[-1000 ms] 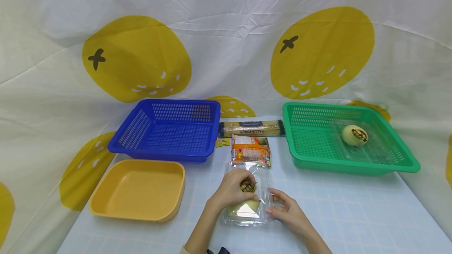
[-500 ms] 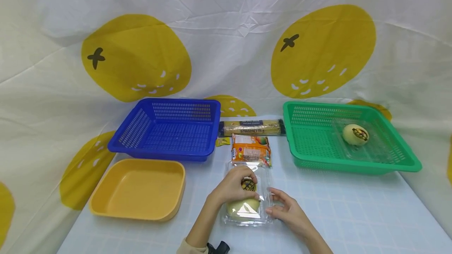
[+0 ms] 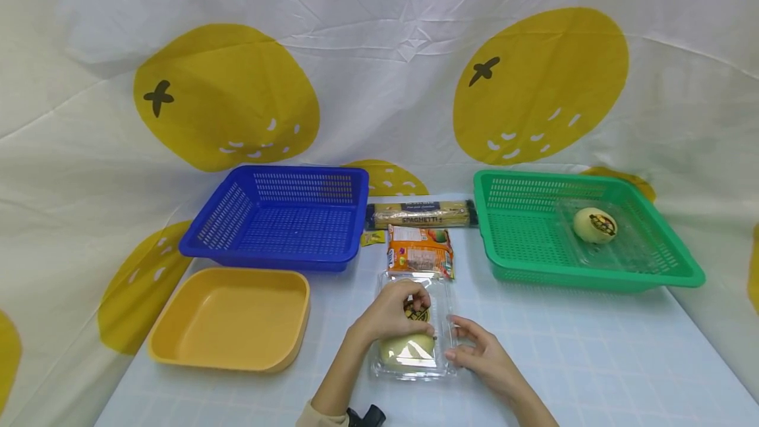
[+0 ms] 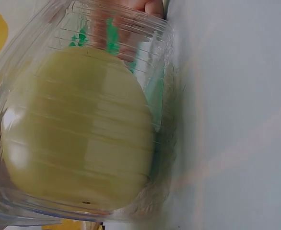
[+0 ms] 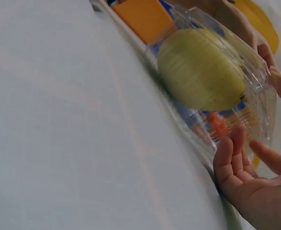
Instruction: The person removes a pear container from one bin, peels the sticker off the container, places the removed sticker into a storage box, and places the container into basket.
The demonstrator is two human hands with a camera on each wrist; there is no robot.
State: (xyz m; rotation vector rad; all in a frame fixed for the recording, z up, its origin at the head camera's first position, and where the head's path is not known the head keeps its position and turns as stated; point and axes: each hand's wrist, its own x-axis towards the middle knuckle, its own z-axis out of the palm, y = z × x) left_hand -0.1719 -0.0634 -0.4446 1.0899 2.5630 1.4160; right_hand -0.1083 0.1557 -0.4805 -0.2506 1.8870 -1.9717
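A pale yellow-green melon with a round black-and-gold label lies inside a clear plastic clamshell box on the table. My left hand grips the box from above, its fingers curled over the lid and its thumb extended across it. On the box's right edge my right hand rests with thumb and forefinger at the rim. The right wrist view shows this thumb touching the rim, while the other fingers bend beside the box wall. The melon's middle is partly hidden under the left hand.
An orange snack packet, a small yellow sachet and a spaghetti pack lie behind the box. A blue basket and a yellow tray stand left. At right, a green basket holds another boxed melon.
Both hands stay at the box almost without motion. The left forearm shifts slightly, showing more of its sleeve and the black wrist device.
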